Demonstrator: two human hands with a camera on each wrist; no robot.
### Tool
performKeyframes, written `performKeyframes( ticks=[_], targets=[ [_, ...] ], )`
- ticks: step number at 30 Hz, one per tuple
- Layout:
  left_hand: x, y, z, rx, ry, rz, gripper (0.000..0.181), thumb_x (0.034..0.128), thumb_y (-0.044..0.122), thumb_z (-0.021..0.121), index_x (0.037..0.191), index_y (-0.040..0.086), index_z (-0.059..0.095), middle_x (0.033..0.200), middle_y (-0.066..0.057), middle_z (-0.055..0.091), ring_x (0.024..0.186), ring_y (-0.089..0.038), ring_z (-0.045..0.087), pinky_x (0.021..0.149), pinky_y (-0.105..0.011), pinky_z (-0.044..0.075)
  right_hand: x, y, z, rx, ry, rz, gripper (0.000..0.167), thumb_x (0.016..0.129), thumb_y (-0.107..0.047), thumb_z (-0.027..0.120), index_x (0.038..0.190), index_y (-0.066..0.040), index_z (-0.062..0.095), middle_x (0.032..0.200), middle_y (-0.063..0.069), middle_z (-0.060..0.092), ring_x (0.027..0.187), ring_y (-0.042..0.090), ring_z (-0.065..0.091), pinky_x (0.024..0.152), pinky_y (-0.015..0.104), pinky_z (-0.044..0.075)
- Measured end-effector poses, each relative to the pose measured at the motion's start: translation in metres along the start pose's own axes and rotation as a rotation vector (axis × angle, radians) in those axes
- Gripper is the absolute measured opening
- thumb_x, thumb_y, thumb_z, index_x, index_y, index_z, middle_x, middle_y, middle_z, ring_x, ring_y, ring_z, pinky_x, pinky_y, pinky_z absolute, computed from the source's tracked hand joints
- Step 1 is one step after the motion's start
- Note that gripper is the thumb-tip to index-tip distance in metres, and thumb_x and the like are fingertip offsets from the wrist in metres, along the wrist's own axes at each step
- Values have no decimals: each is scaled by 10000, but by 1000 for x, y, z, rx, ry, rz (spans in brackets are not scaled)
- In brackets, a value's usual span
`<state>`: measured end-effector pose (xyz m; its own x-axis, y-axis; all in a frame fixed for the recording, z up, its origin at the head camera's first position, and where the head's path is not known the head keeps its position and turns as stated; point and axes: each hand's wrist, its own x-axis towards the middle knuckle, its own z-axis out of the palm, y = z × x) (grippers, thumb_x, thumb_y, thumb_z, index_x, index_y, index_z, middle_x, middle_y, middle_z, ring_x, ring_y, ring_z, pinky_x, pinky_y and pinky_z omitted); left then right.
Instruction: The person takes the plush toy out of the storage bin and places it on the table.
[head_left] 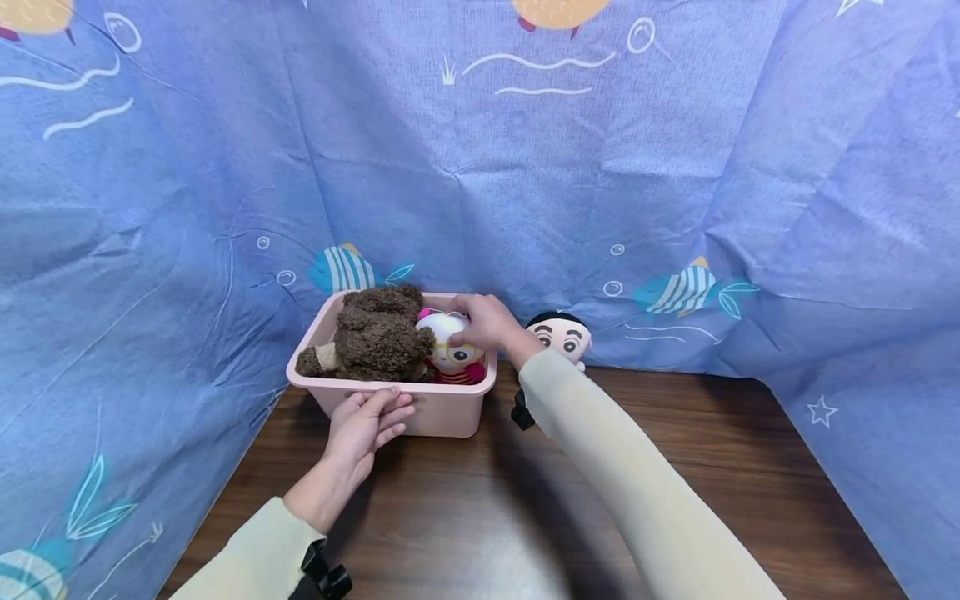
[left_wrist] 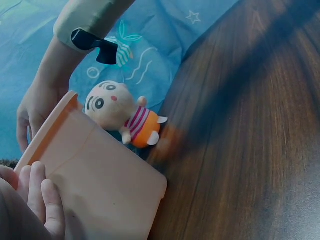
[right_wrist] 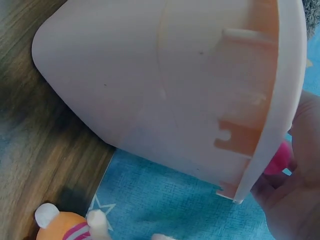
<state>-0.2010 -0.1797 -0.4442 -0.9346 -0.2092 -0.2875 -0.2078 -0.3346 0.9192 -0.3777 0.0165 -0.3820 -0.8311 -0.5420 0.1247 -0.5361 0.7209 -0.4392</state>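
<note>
A pink plastic bin (head_left: pixel 442 412) stands on the table with a brown curly teddy bear (head_left: pixel 375 333) inside. Beside the bear, at the bin's right end, sits a plush doll (head_left: pixel 442 329) with a pale head, yellow glasses and dark pink clothes. My right hand (head_left: pixel 487 321) reaches over the right rim and holds this doll by its head, thumb in front; the other fingers are mostly hidden. With thumb above and fingers below, my left hand (head_left: pixel 358 429) grips the bin's front rim. In the right wrist view the bin wall (right_wrist: pixel 165 90) hides most of the doll.
A second plush doll (left_wrist: pixel 109 105), with a striped top and orange shorts, leans against the cloth right of the bin. My right forearm (head_left: pixel 600 450) partly covers it in the head view. Blue patterned cloth (head_left: pixel 525 183) surrounds the wooden table (head_left: pixel 450 517).
</note>
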Motion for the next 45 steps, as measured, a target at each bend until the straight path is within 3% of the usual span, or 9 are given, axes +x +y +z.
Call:
performKeyframes(
  ticks=[4, 11, 25, 32, 45],
  targets=[
    [0, -2, 1, 1, 1, 1, 259, 999, 175, 641, 1184, 63, 500, 876, 49, 795, 804, -80, 767, 681, -225, 615, -3, 1, 0, -10, 23, -12, 584, 794, -309, 899, 1324, -202, 679, 1155, -6, 745, 1014, 212, 651, 857, 364, 540],
    [0, -2, 1, 6, 5, 11, 266, 997, 181, 644, 1185, 61, 499, 882, 50, 796, 815, -81, 768, 696, -233, 619, -6, 1, -11, -7, 68, -15, 574, 786, -339, 904, 1285, -174, 674, 1262, 29, 725, 1155, 232, 656, 993, 371, 530],
    [-2, -2, 0, 2, 7, 15, 230, 1008, 172, 627, 1170, 69, 502, 874, 61, 795, 808, -76, 767, 692, -232, 618, -16, -7, -41, 62, 126, -60, 445, 803, -333, 893, 1188, -182, 728, 1189, -3, 749, 1098, 192, 684, 933, 346, 567],
    [-1, -1, 2, -4, 7, 13, 230, 1004, 177, 635, 1159, 71, 503, 861, 68, 793, 799, -72, 766, 675, -219, 612, -25, -13, -68, 102, 208, -82, 412, 820, -327, 878, 1182, -191, 735, 1135, -12, 752, 1031, 185, 677, 863, 352, 582],
    [-1, -3, 0, 2, 5, 20, 229, 1006, 174, 633, 1167, 79, 502, 854, 78, 793, 808, -68, 767, 646, -208, 600, -65, -10, -128, 164, 357, -160, 379, 838, -274, 870, 1174, -156, 741, 1159, 30, 760, 1132, 222, 716, 930, 410, 597]
  ],
)
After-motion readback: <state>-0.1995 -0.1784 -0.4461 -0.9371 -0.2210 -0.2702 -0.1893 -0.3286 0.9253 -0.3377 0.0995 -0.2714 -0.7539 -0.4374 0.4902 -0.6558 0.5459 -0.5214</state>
